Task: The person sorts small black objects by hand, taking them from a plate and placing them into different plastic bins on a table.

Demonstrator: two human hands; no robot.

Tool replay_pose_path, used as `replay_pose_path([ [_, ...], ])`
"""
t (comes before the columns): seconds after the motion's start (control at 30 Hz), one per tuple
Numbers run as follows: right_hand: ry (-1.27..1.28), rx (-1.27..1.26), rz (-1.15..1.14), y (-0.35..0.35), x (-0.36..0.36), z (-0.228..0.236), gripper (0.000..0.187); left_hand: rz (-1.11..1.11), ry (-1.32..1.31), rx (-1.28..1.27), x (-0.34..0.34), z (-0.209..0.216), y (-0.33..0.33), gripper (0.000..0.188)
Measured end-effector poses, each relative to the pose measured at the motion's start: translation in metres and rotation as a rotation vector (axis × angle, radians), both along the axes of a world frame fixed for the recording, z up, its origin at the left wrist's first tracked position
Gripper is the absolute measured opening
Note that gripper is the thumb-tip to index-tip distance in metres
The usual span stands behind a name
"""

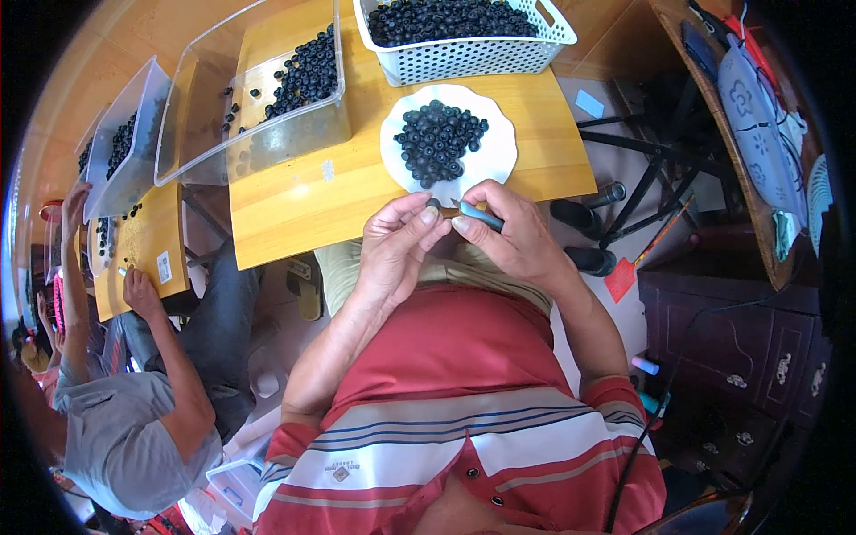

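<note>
My left hand (399, 236) pinches a small dark ball (433, 203) between thumb and fingertips; it looks like a blueberry or a bead. In my right hand (517, 230) is a slim blue-green handled tool (481, 215), its narrow tip pointing toward the ball. Whether the tip touches the ball, I cannot tell. Both hands meet at the table's near edge, just below a white scalloped plate (501, 147). A heap of similar dark balls (439, 138) lies on the plate.
Behind the plate, a white perforated basket (473, 62) is full of dark balls. Left of it stands a clear plastic bin (308, 134), partly filled. Another person (134, 419) works at a neighbouring wooden table on the left. A dark drawer cabinet (731, 357) is at right.
</note>
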State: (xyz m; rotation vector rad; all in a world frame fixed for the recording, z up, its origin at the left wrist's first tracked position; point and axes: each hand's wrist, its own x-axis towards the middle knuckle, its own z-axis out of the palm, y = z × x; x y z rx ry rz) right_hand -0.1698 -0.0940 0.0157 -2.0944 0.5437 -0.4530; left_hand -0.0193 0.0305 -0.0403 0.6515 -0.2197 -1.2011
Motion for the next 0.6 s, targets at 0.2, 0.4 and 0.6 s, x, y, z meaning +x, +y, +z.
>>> replay_pose_path([
  [0.2,-0.059,-0.022,0.007,-0.0001,-0.0003,-0.0034,0.033,-0.013,0.003,-0.024,0.0021,-0.0036,-0.0013,0.019],
  [0.4,-0.139,-0.083,0.058,-0.0011,0.0006,-0.0075,0.03,-0.037,0.031,-0.058,0.002,-0.0056,-0.0018,0.017],
  [0.6,-0.146,-0.119,0.083,0.001,0.0002,-0.0093,0.029,-0.057,0.053,-0.061,0.0006,-0.0046,-0.0023,0.018],
])
